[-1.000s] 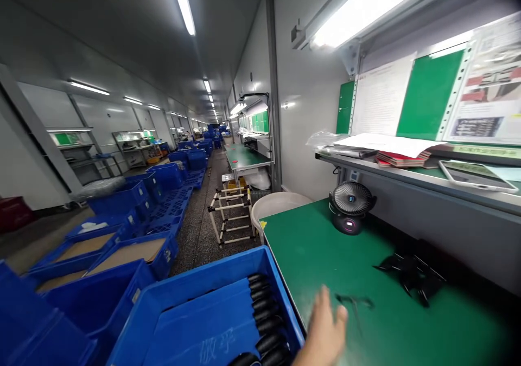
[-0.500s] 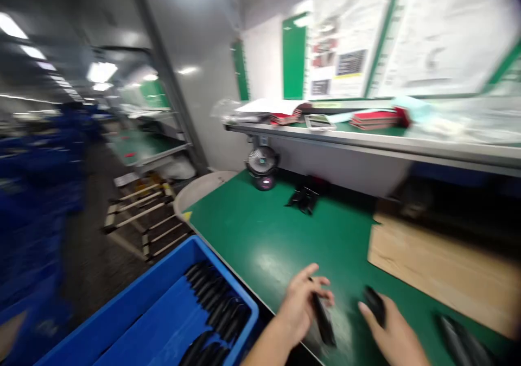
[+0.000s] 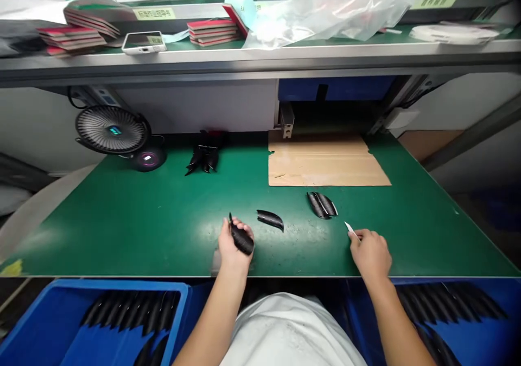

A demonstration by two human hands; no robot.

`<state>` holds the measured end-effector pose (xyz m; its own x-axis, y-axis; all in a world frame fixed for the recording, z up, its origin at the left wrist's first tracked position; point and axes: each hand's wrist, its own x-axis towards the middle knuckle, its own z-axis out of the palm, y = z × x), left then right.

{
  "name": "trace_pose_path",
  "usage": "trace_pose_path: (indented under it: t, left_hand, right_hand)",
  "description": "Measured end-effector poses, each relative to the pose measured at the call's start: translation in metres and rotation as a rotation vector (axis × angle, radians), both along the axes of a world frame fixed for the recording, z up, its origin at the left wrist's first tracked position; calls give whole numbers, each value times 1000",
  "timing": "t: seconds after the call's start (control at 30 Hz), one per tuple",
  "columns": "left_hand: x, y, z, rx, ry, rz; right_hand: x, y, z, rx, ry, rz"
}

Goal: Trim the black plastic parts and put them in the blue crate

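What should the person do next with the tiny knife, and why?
Probably move the blade slowly toward the black piece, with its sharp tip kept away from the skin. The left hand is already holding that piece, while the right hand holds the blade a little apart from it, so they haven't met yet.

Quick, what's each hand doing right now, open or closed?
Left hand: grip closed, holding a curved black piece.
Right hand: grip closed, holding a small pale blade.
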<state>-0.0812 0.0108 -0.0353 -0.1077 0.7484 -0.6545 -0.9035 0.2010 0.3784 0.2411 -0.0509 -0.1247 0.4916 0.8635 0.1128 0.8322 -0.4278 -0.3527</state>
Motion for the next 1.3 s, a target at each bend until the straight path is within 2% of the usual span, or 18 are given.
trace_pose_path:
  t: [0.07, 0.13, 0.2, 0.3, 0.37, 0.4, 0.53, 0.8, 1.3]
  left_hand:
    - [7, 4, 11, 23, 0, 20]
    - [14, 5, 25, 50, 0, 31]
    - [21, 5, 38, 81, 21, 48]
    - [28, 0, 56, 133, 66, 78]
    - [31, -4, 65, 179, 95, 85]
    - [31, -6, 69, 202, 112, 86]
    - [29, -13, 79, 249, 175, 98]
    - [26, -25, 81, 299, 284, 117]
    - [26, -33, 84, 292, 338, 131]
  right_hand:
    - [-4, -5, 3, 8, 53, 19]
    - [-19, -9, 16, 62, 171, 123]
    - [-43, -14, 39, 181, 317, 357]
    - [-90, -20, 82, 324, 483, 809]
    - [-118, -21, 107, 304, 569, 950]
    - [-129, -20, 116, 284, 600, 973]
    - [-152, -14, 133, 189, 661, 980]
    - [-156, -7, 143, -92, 703, 1018]
    - [-169, -16, 136, 46, 396, 902]
